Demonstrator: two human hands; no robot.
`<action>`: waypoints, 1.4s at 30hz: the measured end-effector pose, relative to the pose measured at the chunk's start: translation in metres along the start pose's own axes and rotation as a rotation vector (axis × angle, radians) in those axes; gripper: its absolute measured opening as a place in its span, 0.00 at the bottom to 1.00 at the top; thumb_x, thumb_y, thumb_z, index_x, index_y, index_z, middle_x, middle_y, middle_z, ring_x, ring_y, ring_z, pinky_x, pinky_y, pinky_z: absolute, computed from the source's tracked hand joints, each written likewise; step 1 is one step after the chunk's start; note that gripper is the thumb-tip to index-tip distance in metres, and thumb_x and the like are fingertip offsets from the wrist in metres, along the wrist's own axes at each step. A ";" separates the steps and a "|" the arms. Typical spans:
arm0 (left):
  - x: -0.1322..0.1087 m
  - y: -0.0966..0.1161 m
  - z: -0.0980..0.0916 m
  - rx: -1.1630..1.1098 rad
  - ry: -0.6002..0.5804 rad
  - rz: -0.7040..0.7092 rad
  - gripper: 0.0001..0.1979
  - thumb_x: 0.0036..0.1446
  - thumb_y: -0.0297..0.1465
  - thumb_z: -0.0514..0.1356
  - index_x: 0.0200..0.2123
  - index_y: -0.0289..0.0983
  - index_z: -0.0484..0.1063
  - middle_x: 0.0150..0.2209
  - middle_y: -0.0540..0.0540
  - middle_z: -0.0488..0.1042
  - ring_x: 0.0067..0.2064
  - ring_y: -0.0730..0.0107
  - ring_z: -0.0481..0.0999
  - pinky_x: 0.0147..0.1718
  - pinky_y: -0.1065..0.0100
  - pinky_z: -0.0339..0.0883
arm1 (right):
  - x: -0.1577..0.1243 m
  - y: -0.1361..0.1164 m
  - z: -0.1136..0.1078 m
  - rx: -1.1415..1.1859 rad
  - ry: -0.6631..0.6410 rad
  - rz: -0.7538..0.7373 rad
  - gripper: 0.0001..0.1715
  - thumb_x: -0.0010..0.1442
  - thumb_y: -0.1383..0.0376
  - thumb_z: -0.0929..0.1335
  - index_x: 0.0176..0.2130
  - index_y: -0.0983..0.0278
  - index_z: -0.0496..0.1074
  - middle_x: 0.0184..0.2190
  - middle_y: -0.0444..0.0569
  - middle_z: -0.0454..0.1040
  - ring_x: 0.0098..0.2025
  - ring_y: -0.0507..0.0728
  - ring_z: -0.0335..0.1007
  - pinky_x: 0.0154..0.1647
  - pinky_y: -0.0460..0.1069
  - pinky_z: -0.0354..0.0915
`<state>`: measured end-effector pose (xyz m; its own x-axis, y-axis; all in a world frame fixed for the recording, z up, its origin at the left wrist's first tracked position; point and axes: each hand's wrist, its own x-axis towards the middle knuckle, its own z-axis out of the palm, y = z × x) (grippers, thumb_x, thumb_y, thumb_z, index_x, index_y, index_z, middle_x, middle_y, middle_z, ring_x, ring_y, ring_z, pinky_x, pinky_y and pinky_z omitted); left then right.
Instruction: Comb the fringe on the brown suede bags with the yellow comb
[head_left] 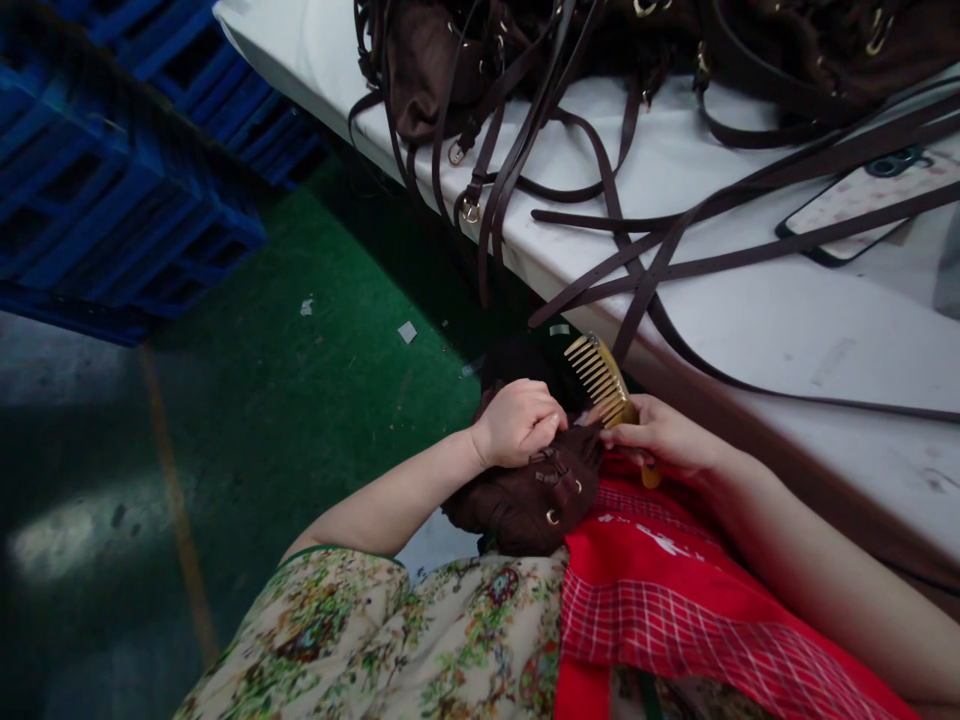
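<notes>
A dark brown bag [517, 505] with gold eyelets and a drawstring rests against my body, at my lap. My left hand [519, 424] is closed on the upper edge of this bag, fingers curled over the cloth. In my right hand [664, 438] is a yellowish wide-toothed comb [600, 375], its teeth turned toward the left and its handle end showing below the fingers. The comb is right beside the bag's gathered top; whether its teeth touch the cloth I cannot tell.
On the white table [825, 330] lie several dark brown bags [435, 70] with long straps [675, 250] trailing over the edge. A phone [847, 215] lies under some straps. Blue pallets [112, 190] are stacked at left on the green floor [337, 330].
</notes>
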<state>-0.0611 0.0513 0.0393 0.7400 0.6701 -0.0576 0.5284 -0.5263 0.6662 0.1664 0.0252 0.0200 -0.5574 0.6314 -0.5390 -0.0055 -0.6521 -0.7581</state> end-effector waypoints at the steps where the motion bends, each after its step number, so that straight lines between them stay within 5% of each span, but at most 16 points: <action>1: 0.002 0.000 0.003 0.110 -0.031 -0.051 0.19 0.60 0.33 0.46 0.27 0.36 0.75 0.31 0.41 0.77 0.38 0.61 0.72 0.45 0.57 0.63 | 0.000 0.000 0.001 -0.006 0.000 0.000 0.17 0.47 0.63 0.72 0.38 0.69 0.72 0.20 0.40 0.67 0.14 0.43 0.53 0.11 0.40 0.48; 4: 0.005 0.003 0.008 0.300 0.070 -0.173 0.16 0.57 0.30 0.50 0.28 0.33 0.76 0.39 0.37 0.77 0.45 0.55 0.70 0.48 0.52 0.61 | -0.001 -0.003 0.004 -0.043 0.032 0.000 0.17 0.47 0.63 0.71 0.38 0.68 0.72 0.20 0.40 0.68 0.14 0.44 0.53 0.11 0.41 0.49; 7: 0.006 0.007 0.010 0.106 0.198 -0.076 0.15 0.57 0.28 0.51 0.41 0.32 0.75 0.53 0.38 0.71 0.54 0.56 0.66 0.56 0.54 0.57 | -0.001 -0.010 0.005 -0.128 0.054 0.001 0.14 0.46 0.62 0.71 0.34 0.68 0.71 0.18 0.40 0.67 0.14 0.44 0.54 0.12 0.41 0.51; 9: 0.008 0.006 0.011 -0.169 0.085 -0.046 0.16 0.60 0.30 0.49 0.45 0.33 0.73 0.51 0.40 0.73 0.53 0.60 0.69 0.54 0.59 0.61 | -0.001 -0.016 0.003 -0.199 0.039 -0.010 0.13 0.46 0.63 0.71 0.32 0.68 0.71 0.18 0.40 0.68 0.15 0.45 0.56 0.13 0.41 0.55; 14: 0.014 -0.004 0.025 -0.706 -0.498 -0.102 0.17 0.52 0.42 0.63 0.37 0.34 0.76 0.38 0.47 0.78 0.43 0.61 0.76 0.45 0.67 0.68 | 0.003 -0.029 -0.002 -0.365 -0.020 -0.010 0.10 0.47 0.67 0.67 0.33 0.67 0.72 0.20 0.42 0.72 0.18 0.48 0.62 0.17 0.42 0.59; 22: -0.005 0.008 0.045 -1.212 -0.645 -0.317 0.20 0.53 0.48 0.60 0.38 0.38 0.78 0.38 0.46 0.78 0.42 0.62 0.76 0.45 0.65 0.68 | 0.027 -0.034 0.003 -0.478 -0.095 0.053 0.10 0.46 0.67 0.68 0.33 0.66 0.70 0.22 0.42 0.71 0.18 0.48 0.61 0.17 0.43 0.58; 28: -0.026 0.002 0.051 -1.339 -0.397 -0.439 0.21 0.56 0.46 0.58 0.36 0.33 0.77 0.40 0.41 0.77 0.43 0.63 0.74 0.47 0.65 0.64 | -0.003 -0.038 0.007 -0.894 0.401 -0.245 0.13 0.63 0.56 0.62 0.39 0.63 0.67 0.28 0.48 0.72 0.27 0.54 0.66 0.27 0.48 0.60; 35: -0.035 0.010 0.049 -1.548 -0.220 -0.540 0.16 0.47 0.41 0.65 0.30 0.31 0.76 0.32 0.42 0.76 0.36 0.66 0.73 0.42 0.68 0.64 | -0.032 0.000 0.048 -1.276 0.085 -0.237 0.12 0.68 0.63 0.56 0.37 0.61 0.65 0.30 0.46 0.74 0.28 0.54 0.70 0.30 0.47 0.59; 38: -0.037 0.016 0.045 -1.624 -0.200 -0.597 0.16 0.43 0.39 0.66 0.29 0.31 0.74 0.30 0.44 0.73 0.32 0.69 0.71 0.36 0.69 0.64 | -0.027 0.004 0.052 -1.409 0.087 -0.229 0.11 0.68 0.64 0.56 0.38 0.62 0.64 0.31 0.47 0.75 0.29 0.54 0.71 0.30 0.47 0.59; 42: -0.036 0.022 0.042 -1.604 -0.272 -0.484 0.17 0.46 0.41 0.66 0.27 0.32 0.68 0.29 0.46 0.68 0.31 0.71 0.67 0.33 0.69 0.60 | -0.023 0.004 0.051 -1.544 0.096 -0.223 0.10 0.67 0.66 0.57 0.39 0.63 0.65 0.31 0.48 0.75 0.30 0.54 0.72 0.29 0.46 0.58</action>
<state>-0.0587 -0.0062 0.0251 0.7839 0.4064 -0.4694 -0.0844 0.8188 0.5679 0.1372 -0.0127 0.0481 -0.6083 0.7154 -0.3438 0.7812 0.4629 -0.4189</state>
